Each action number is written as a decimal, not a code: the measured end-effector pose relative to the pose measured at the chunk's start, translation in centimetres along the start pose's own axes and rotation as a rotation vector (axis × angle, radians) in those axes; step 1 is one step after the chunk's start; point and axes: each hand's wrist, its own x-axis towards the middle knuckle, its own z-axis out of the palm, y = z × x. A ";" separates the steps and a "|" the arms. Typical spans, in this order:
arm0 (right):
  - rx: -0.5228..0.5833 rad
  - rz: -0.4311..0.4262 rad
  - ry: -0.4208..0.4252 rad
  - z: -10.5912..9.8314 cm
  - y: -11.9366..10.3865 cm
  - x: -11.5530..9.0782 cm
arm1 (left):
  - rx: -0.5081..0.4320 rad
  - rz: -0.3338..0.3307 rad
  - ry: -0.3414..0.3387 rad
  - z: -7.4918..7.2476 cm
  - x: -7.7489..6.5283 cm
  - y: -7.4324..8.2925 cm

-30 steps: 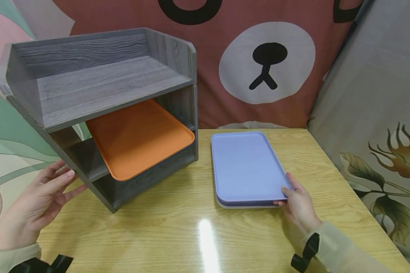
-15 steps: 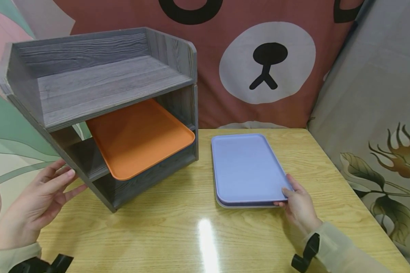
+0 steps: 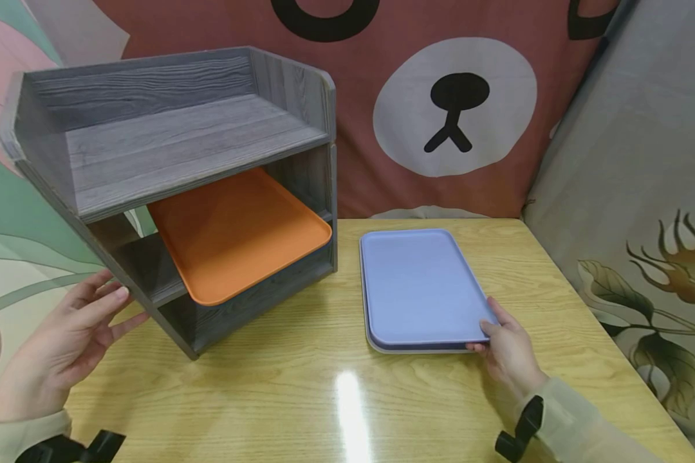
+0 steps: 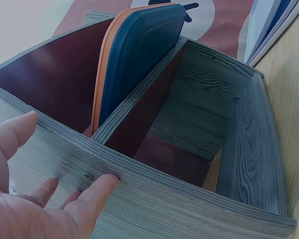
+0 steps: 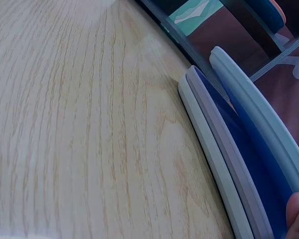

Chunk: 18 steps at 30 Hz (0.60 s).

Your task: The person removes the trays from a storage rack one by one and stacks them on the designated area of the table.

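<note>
My right hand (image 3: 511,350) pinches the near right corner of a lavender-blue tray (image 3: 423,286), thumb on top and fingertips underneath. This tray tops a small stack; in the right wrist view its near edge is raised, leaving a gap above the paler trays (image 5: 224,164) beneath. My left hand (image 3: 72,341) touches the left side panel of a grey wood-grain shelf rack (image 3: 179,148), fingers extended. An orange tray (image 3: 240,238) lies on the rack's middle shelf, jutting out the front. Below it a dark blue layer (image 4: 144,50) shows in the left wrist view.
The rack stands left on a wooden table (image 3: 278,392), its lowest shelf under the orange tray. A bear-print cloth (image 3: 353,116) hangs behind, and a grey floral curtain (image 3: 625,212) borders the table's right side.
The top lavender-blue tray has shifted slightly toward me with my right hand, its far edge now a little lower in view. My left hand and the rack stay practically still.
</note>
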 end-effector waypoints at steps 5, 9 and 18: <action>-0.016 0.000 0.002 0.1 -0.1 0.0 | -0.011 0.001 0.003 0.1 0.0 0.0; -0.069 -0.017 -0.014 -0.1 -0.1 0.0 | -0.026 0.005 0.001 0.1 0.0 0.0; -0.197 -0.049 -0.066 -0.5 -0.3 0.3 | -0.037 0.013 -0.005 0.2 0.0 0.0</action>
